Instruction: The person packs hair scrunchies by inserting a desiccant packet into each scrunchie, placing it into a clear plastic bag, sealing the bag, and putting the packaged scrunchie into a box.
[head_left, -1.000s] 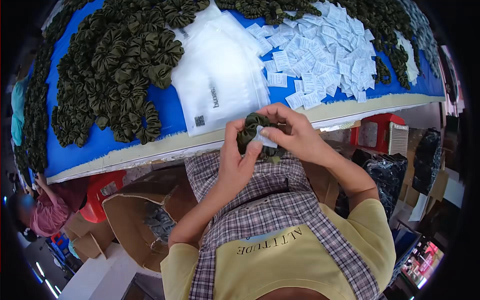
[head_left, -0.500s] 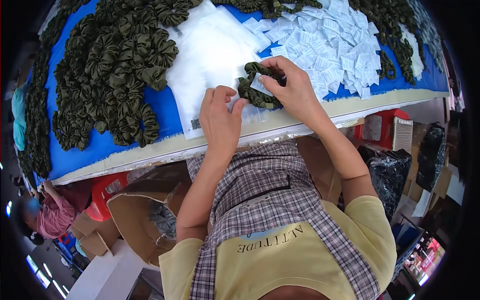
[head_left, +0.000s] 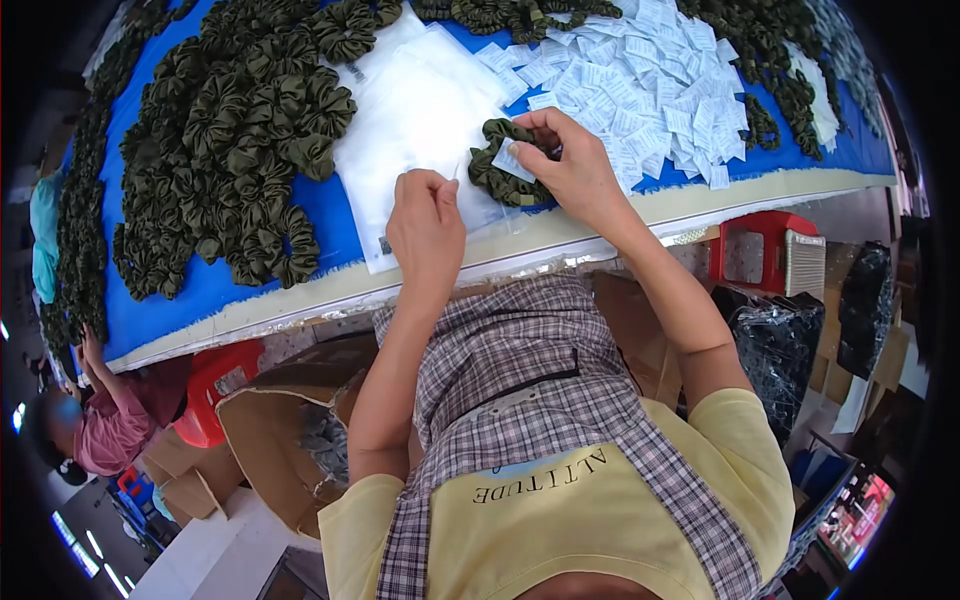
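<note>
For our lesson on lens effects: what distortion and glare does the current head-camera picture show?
Head view: the picture's corners fall to black, and the blue cloth's left edge bows; head view: glare washes the pale bags nearly white.

I saw the left hand (head_left: 425, 225) had quit the green scrunchie (head_left: 488, 187) and pinched at the plastic bags (head_left: 400, 130); the right hand (head_left: 582, 172) had carried it forward.
</note>
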